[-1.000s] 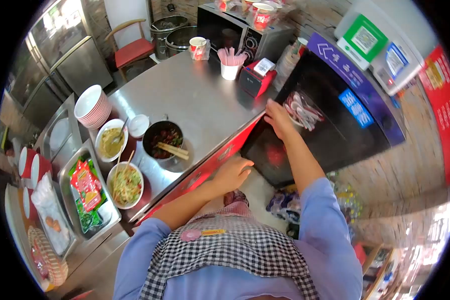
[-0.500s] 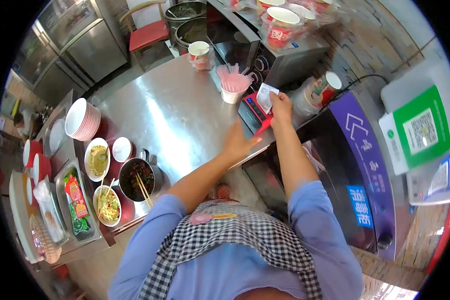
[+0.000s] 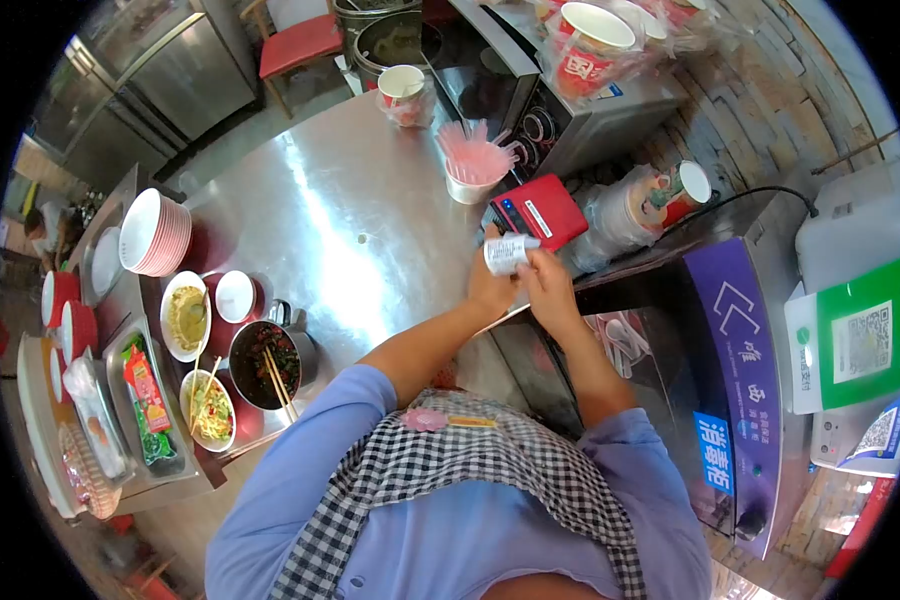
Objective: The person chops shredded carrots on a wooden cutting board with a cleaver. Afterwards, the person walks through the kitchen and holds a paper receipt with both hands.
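Both hands, left (image 3: 493,283) and right (image 3: 550,290), pinch a curled paper slip (image 3: 508,254) in a shared grip above the near edge of the shiny steel worktop (image 3: 355,290), beside the red printer (image 3: 545,212); brick-patterned wall (image 3: 770,90) behind.

Left hand (image 3: 493,283) partly hidden | right hand (image 3: 547,283) pinching | forearms (image 3: 432,333) converging
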Demonstrator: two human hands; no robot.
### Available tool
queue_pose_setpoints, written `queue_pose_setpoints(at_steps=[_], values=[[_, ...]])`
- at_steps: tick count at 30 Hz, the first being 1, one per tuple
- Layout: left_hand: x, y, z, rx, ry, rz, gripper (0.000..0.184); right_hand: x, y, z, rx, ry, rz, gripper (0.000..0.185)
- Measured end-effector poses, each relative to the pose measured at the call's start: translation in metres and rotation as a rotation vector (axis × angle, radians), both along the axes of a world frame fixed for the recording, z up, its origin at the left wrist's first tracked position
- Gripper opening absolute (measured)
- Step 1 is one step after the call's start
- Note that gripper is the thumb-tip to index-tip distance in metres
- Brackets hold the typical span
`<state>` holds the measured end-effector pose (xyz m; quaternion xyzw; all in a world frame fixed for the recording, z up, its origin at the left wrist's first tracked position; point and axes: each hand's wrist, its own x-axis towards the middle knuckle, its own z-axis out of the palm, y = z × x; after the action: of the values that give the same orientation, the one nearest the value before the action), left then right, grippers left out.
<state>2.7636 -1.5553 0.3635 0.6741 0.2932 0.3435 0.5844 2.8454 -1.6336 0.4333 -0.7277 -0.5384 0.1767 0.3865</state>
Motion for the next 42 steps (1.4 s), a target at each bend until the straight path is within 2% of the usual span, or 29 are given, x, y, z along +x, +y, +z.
queue_pose_setpoints(at_steps=[3, 5, 6, 7, 8, 9, 10, 11, 12, 15, 16, 18, 19, 21, 23, 24, 27, 30, 31, 33, 35, 38, 41, 42], values=[[-0.002, 0.006, 0.008, 0.232, 0.185, 0.105, 0.068, -0.024, -0.038, 0.023, -0.084, 0.565, 0.195, 0.018], [-0.01, -0.002, -0.007, 0.263, 0.258, 0.11, 0.07, -0.038, -0.05, 0.027, 0.02, 0.83, 0.208, 0.021], [-0.028, -0.008, 0.02, 0.189, 0.345, 0.07, 0.071, -0.045, -0.049, 0.034, 0.086, 0.977, 0.149, 0.023], [-0.04, -0.003, 0.022, 0.137, -0.017, 0.058, 0.06, -0.051, -0.045, 0.041, 0.13, 1.134, 0.107, 0.026], [-0.049, -0.01, 0.02, -0.189, -0.065, -0.056, 0.05, -0.053, -0.043, 0.041, 0.173, 1.161, 0.127, 0.029], [-0.057, -0.017, 0.018, -0.564, -0.12, -0.111, 0.049, -0.054, -0.039, 0.041, 0.209, 1.197, 0.143, 0.033], [-0.066, -0.024, 0.016, -0.899, -0.134, -0.101, 0.056, -0.058, -0.03, 0.042, 0.195, 1.197, 0.167, 0.034], [-0.096, -0.028, 0.058, -0.878, -0.11, -0.068, 0.067, -0.066, -0.017, 0.047, 0.184, 1.188, 0.18, 0.035], [-0.116, -0.032, 0.067, -0.98, -0.396, -0.245, 0.074, -0.079, -0.009, 0.054, 0.187, 1.252, 0.278, 0.032], [-0.195, -0.05, 0.121, -0.84, -0.569, -0.222, 0.08, -0.13, 0.012, 0.065, 0.1, 1.214, 0.396, 0.028], [-0.214, -0.053, 0.123, -0.732, -0.589, -0.155, 0.078, -0.146, 0.015, 0.072, -0.053, 1.139, 0.463, 0.024], [-0.249, -0.056, 0.126, -0.513, -0.613, -0.02, 0.078, -0.186, 0.021, 0.075, -0.142, 0.991, 0.661, 0.024], [-0.273, -0.059, 0.136, -0.56, -0.653, 0.061, 0.07, -0.211, 0.021, 0.08, -0.183, 0.901, 0.753, 0.024], [-0.32, -0.068, 0.154, -0.625, -0.569, 0.215, 0.056, -0.255, 0.018, 0.078, -0.301, 0.93, 0.826, 0.025], [-0.366, -0.084, 0.165, -0.696, -0.813, 0.381, 0.037, -0.304, 0.011, 0.072, -0.358, 1.005, 0.903, 0.025], [-0.395, -0.09, 0.162, -0.662, -0.787, 0.45, 0.034, -0.332, 0.006, 0.069, -0.354, 1.01, 0.892, 0.026], [-0.48, -0.125, 0.157, -0.51, -0.981, 0.727, 0.036, -0.421, -0.011, 0.059, -0.437, 1.032, 0.978, 0.028], [-0.586, -0.166, 0.156, -0.408, -1.085, 0.907, 0.04, -0.539, -0.04, 0.036, -0.532, 0.969, 1.132, 0.021], [-0.625, -0.178, 0.157, -0.37, -1.091, 0.959, 0.04, -0.576, -0.049, 0.035, -0.55, 0.924, 1.187, 0.019], [-0.7, -0.209, 0.159, -0.316, -1.099, 1.077, 0.04, -0.651, -0.074, 0.057, -0.616, 0.628, 1.256, 0.014], [-0.77, -0.241, 0.171, -0.228, -1.14, 1.138, 0.034, -0.72, -0.093, 0.052, -0.456, 0.62, 1.409, 0.018], [-0.852, -0.277, 0.176, -0.243, -1.091, 1.373, 0.029, -0.802, -0.119, 0.07, -0.114, 0.353, 1.551, 0.02], [-0.912, -0.302, 0.179, -0.22, -1.113, 1.5, 0.03, -0.872, -0.135, 0.068, -0.071, 0.253, 1.635, 0.021], [-0.932, -0.308, 0.182, -0.208, -1.146, 1.51, 0.03, -0.894, -0.135, 0.063, -0.139, 0.323, 1.664, 0.021]])
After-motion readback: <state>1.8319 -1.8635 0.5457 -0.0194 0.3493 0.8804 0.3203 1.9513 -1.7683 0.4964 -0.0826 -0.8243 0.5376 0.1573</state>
